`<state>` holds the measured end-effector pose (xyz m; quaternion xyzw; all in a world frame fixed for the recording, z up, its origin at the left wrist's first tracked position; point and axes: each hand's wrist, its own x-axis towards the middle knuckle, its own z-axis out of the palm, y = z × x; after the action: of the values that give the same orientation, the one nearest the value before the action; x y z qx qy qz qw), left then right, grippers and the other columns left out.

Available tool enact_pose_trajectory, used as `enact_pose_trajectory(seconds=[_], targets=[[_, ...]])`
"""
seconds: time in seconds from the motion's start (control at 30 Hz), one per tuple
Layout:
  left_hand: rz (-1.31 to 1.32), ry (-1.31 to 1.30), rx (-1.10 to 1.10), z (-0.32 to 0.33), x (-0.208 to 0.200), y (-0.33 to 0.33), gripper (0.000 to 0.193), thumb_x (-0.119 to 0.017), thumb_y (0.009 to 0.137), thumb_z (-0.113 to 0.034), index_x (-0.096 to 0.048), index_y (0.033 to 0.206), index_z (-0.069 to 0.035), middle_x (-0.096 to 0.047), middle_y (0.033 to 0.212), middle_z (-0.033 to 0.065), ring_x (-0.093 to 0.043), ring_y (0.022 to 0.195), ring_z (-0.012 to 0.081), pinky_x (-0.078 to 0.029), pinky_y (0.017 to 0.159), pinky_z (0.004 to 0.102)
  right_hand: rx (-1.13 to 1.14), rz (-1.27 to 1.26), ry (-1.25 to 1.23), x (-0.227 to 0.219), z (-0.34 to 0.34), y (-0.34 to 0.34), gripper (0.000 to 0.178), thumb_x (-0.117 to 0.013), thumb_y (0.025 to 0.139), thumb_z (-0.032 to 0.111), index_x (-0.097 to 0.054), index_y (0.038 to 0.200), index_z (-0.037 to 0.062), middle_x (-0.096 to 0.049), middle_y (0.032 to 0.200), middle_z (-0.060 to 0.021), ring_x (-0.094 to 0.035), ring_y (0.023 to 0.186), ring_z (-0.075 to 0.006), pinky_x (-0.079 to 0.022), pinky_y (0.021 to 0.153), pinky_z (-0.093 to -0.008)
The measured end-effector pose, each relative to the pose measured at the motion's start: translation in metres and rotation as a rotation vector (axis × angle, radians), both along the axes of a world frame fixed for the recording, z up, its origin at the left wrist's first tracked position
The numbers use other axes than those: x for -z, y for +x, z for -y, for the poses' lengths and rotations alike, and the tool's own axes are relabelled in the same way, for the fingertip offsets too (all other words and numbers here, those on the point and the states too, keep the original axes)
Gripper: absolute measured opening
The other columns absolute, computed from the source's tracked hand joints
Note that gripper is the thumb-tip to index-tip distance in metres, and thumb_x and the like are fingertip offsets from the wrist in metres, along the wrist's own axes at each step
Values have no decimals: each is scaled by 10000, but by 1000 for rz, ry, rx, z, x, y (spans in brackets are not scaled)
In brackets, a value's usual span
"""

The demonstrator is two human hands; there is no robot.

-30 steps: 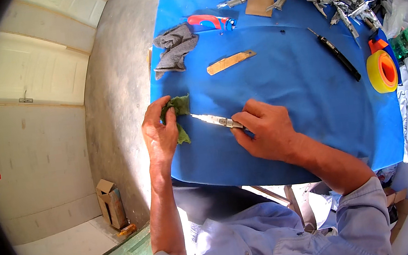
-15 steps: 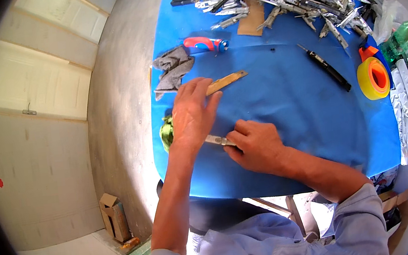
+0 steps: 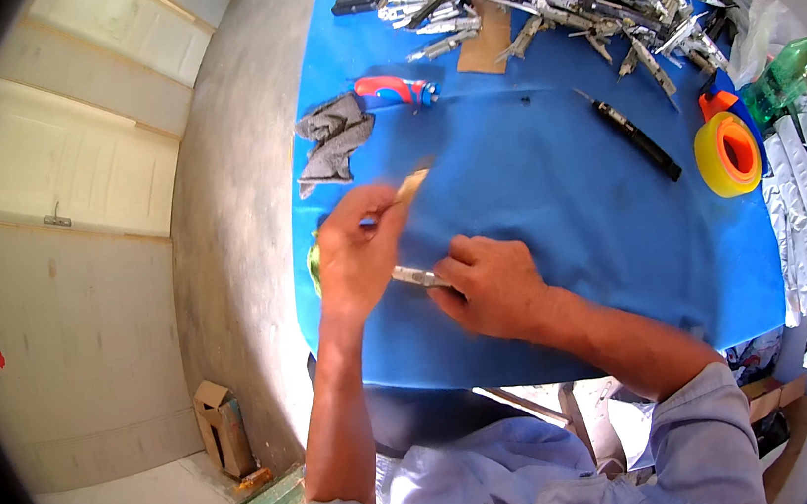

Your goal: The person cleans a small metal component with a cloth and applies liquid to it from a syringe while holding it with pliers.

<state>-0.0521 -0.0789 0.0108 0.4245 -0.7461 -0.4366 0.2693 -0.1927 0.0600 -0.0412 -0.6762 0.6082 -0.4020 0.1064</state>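
Note:
My left hand [image 3: 356, 252], slightly blurred, grips a flat wooden strip [image 3: 411, 185] between thumb and fingers, its free end pointing up and away. To its right, my right hand [image 3: 497, 286] is closed around one end of a slim silver metal piece [image 3: 413, 276]. The other end sticks out leftward, toward my left wrist. I cannot make out exactly what kind of piece it is. Partly hidden behind my left hand lies a green cloth [image 3: 314, 265]. A crumpled grey cloth [image 3: 338, 140] rests just beyond that hand.
A blue-covered table [image 3: 572, 332] holds a large heap of silver and black metal pieces [image 3: 584, 2] at the far side. Nearer are a red-and-blue handled tool [image 3: 395, 90] and a black pen-shaped tool [image 3: 635, 139]. Yellow tape [image 3: 712, 160] and a green bottle [image 3: 782, 77] stand right.
My left hand has lifted and turned the wooden strip, which now points more steeply away from me. My right hand keeps its hold on the metal piece. The view has shifted slightly.

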Motion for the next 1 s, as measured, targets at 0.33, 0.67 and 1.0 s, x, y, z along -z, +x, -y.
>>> enact_pose_trajectory(seconds=[0.33, 0.67, 1.0], targets=[[-251, 536, -278, -108, 15, 96, 251, -646, 1092, -171, -642, 1268, 7, -744, 988, 103, -704, 807, 149, -603, 714, 300, -136, -27, 6, -4, -3, 1, 208, -811, 839, 248, -660, 821, 106, -610, 828, -76, -677, 743, -314, -530, 611, -463], [218, -331, -236, -116, 29, 84, 229, -728, 1038, -127, -691, 1232, -12, -731, 974, 56, -646, 740, 85, -521, 629, 258, -152, -35, 44, -2, -4, 0, 214, -811, 855, 256, -664, 843, 101, -598, 836, -81, -663, 764, -314, -510, 620, -458], [151, 56, -368, -117, 24, 74, 237, -633, 1109, -196, -725, 1166, 14, -705, 789, 40, -608, 668, 75, -506, 628, 251, -145, -25, 63, -3, -4, 0, 220, -817, 847, 250, -655, 844, 101, -583, 825, -80, -657, 748, -313, -505, 614, -461]])
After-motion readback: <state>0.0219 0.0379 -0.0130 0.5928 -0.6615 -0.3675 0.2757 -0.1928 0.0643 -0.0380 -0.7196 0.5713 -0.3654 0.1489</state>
